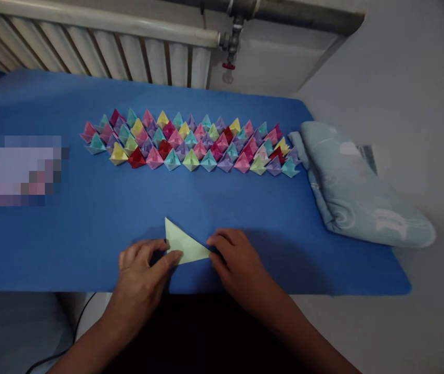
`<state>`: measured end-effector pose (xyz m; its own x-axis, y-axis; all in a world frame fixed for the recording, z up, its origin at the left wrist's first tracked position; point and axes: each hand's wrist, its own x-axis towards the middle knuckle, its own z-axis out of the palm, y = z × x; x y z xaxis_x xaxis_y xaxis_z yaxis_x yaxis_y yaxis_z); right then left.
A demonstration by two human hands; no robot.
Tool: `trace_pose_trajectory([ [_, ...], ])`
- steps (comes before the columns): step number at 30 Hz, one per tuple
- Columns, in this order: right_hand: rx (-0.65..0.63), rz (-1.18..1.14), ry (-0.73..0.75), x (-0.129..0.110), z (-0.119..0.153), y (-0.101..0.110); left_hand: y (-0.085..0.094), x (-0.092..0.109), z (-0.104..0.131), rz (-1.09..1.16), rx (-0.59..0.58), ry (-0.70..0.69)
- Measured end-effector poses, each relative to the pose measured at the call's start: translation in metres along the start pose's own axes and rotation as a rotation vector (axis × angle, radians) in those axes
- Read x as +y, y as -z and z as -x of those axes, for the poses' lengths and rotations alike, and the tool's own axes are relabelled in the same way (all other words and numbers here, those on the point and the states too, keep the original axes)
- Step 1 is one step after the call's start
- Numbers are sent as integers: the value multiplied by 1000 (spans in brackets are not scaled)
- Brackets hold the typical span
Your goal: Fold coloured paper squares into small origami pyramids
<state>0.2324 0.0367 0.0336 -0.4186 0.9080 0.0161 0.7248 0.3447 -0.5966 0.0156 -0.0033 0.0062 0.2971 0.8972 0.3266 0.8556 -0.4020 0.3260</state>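
Note:
A pale green sheet of paper, folded into a triangle, is held near the front edge of the blue table. My left hand pinches its left side, with the thumb on top of the paper. At the right-hand corner, my right hand grips the tip between thumb and fingers. Beyond the hands stand several small folded paper boats in rows, in pink, purple, yellow, red, green and turquoise.
The blue tabletop runs up to a white radiator with a valve at the back. A folded light-blue cloth lies at the right end. At the left, a blurred-out pinkish item rests on the table.

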Motion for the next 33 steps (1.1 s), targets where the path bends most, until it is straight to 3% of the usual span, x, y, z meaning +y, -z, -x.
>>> trace_pose_trajectory([
  [6, -94, 132, -40, -16, 0, -1, 4, 9, -4, 9, -31, -176],
  [11, -232, 120, -145, -22, -3, 4, 4, 9, -6, 41, -46, -145],
  [14, -239, 77, -189, -22, -6, 4, 4, 8, -5, 68, -47, -137],
  [21, -181, 55, -101, -26, -13, -5, -1, 1, 3, 117, -8, -73],
  [24, -219, -79, -138, -28, -15, -7, -3, -3, 6, 195, 34, 78],
  [27, -187, -247, -143, -27, -14, -9, 2, -5, 1, 402, 41, 384],
  [30, -55, -368, -144, -23, -11, -11, 13, -2, -11, 723, -90, 687],
  [33, 55, -406, -121, -19, -8, -11, 22, 3, -21, 958, -202, 832],
])
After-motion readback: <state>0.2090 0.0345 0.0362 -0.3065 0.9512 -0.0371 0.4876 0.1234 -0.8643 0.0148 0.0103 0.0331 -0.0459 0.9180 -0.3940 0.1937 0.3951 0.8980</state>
